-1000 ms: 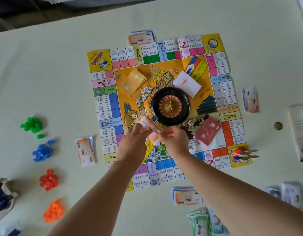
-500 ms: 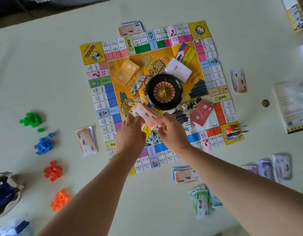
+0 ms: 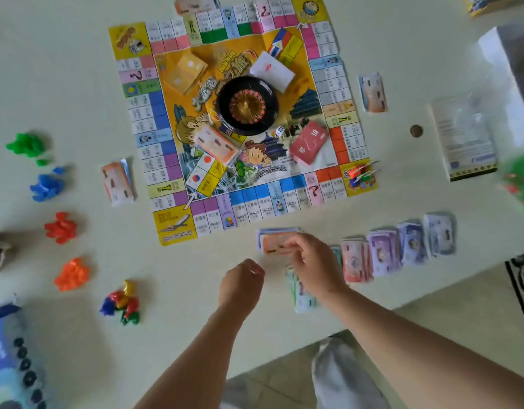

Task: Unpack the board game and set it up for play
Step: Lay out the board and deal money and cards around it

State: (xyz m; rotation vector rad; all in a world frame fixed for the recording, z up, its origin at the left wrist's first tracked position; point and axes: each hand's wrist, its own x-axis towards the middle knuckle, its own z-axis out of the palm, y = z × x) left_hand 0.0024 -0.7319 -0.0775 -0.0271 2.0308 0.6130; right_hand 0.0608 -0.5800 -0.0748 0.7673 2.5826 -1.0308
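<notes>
Pale table, game board flat, roulette wheel centred. Left hand curled tight, empty; right hand has fingers bent over orange notes, grip unclear in blur.

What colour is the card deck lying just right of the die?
The card deck is red, seen in head view.

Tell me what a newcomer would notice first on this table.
The black round roulette wheel at the middle of the colourful square paper game board draws the eye first. Down the left lie small plastic pieces in a green heap, blue heap, red heap and orange heap. Nearest the camera, the right hand is at a stack of orange paper banknotes.
</notes>
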